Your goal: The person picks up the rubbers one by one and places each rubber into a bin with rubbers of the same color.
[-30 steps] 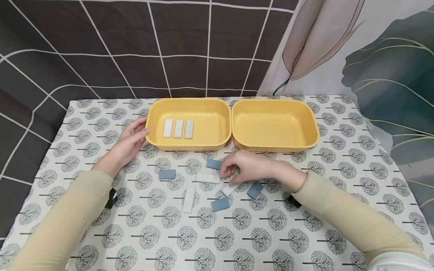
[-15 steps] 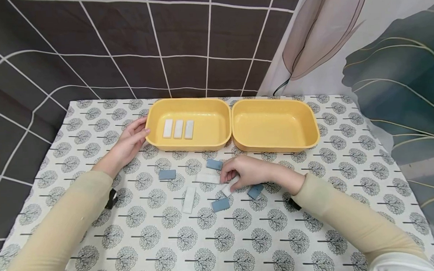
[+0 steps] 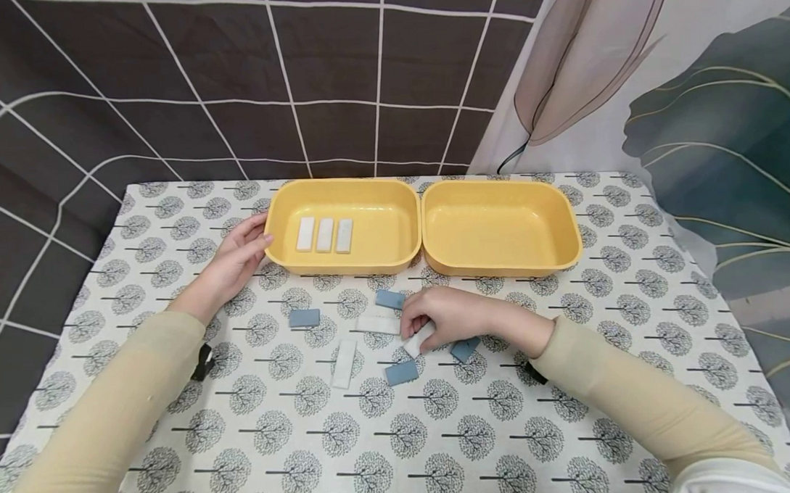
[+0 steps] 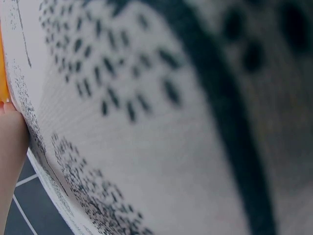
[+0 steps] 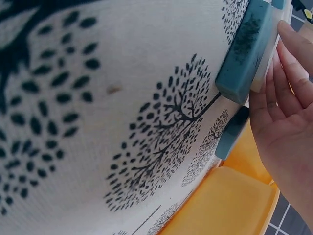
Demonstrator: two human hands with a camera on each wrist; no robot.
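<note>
My right hand [image 3: 452, 315] pinches a white rectangular block [image 3: 416, 345] lying on the tablecloth, thumb on the near side and curled fingers on the far side. In the right wrist view, the block's white edge [image 5: 266, 61] shows between thumb and fingers, behind a blue block [image 5: 245, 51]. Close to this hand lie another white block [image 3: 378, 324] and blue blocks [image 3: 389, 299]. My left hand [image 3: 238, 258] rests against the left end of the left yellow bin [image 3: 369, 265], fingers fairly straight and thumb at the rim. Three white blocks [image 3: 325, 235] stand in a row inside that bin.
A second yellow bin [image 3: 500, 266] adjoins the first on its right, with no blocks in it. On the tree-print tablecloth lie a white block [image 3: 344, 363] and blue blocks [image 3: 401, 372] [image 3: 304, 318]. A dark tiled-pattern curtain [image 3: 336, 67] hangs behind.
My right hand has shifted slightly toward me, and its thumb and fingers have closed on the white block. The left hand and both bins have stayed put.
</note>
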